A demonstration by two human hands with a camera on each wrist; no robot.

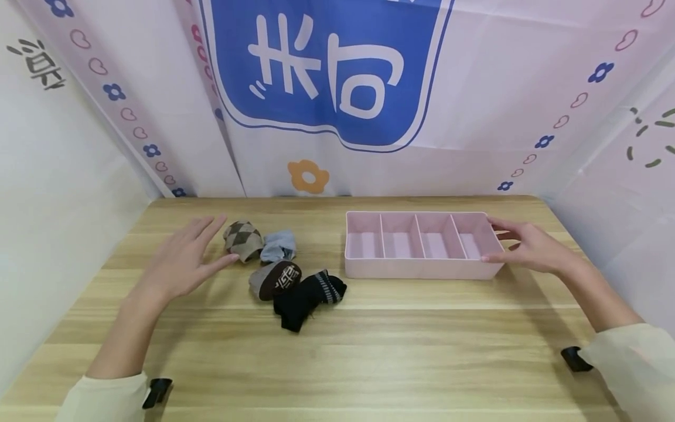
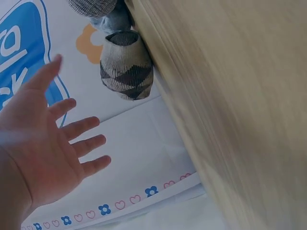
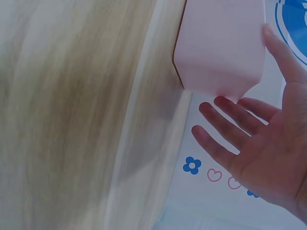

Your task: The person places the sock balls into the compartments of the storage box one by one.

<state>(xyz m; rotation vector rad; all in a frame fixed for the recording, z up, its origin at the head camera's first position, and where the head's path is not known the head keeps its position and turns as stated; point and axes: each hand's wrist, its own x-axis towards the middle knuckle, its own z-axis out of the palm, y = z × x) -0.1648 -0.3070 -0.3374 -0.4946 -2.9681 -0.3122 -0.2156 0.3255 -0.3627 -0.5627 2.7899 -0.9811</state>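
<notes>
A pink box (image 1: 422, 268) with several compartments in a row stands on the table, right of the middle. At its right end is my right hand (image 1: 532, 246), with the thumb at the front corner and the fingers loosely spread by the end wall (image 3: 220, 72). To the left lie several balled socks: an argyle sock (image 1: 243, 240), a light blue sock (image 1: 278, 246), a grey and brown sock (image 1: 275, 280) and a black sock (image 1: 308, 299) with striped trim. Beside the argyle sock, my left hand (image 1: 181, 258) hovers with fingers extended, holding nothing.
The wooden table (image 1: 369, 363) runs back to a printed cloth (image 1: 474, 117) hanging behind it. White cloth (image 1: 63, 205) also hangs along the left side. Dark clips or straps (image 1: 157, 392) show at both sleeves.
</notes>
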